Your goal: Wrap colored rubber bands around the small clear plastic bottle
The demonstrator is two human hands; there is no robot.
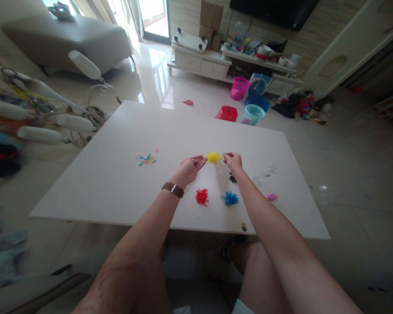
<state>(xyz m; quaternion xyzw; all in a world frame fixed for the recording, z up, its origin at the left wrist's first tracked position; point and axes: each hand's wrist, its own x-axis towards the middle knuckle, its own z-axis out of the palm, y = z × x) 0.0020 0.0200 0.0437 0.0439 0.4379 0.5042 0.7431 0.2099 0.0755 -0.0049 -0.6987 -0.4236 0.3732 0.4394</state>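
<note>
A small heap of yellow rubber bands [214,157] lies on the white table [118,183], between my two hands. My left hand [190,168], with a brown watch at the wrist, rests palm up just left of the heap, its fingertips touching the heap's edge and slightly apart. My right hand [233,161] sits just right of the heap with thumb and forefinger pinched together at its edge. Closer to me lie a red heap [202,196], a blue heap [229,198], a black heap [232,178] partly hidden by my right forearm, and a pink heap [272,196].
A mixed-colour scatter of bands [147,159] lies to the left on the table, a clear plastic bag [267,172] to the right. Beyond the table stand a red basket [226,113], a teal basket [253,114] and a pink basket [239,87] on the floor.
</note>
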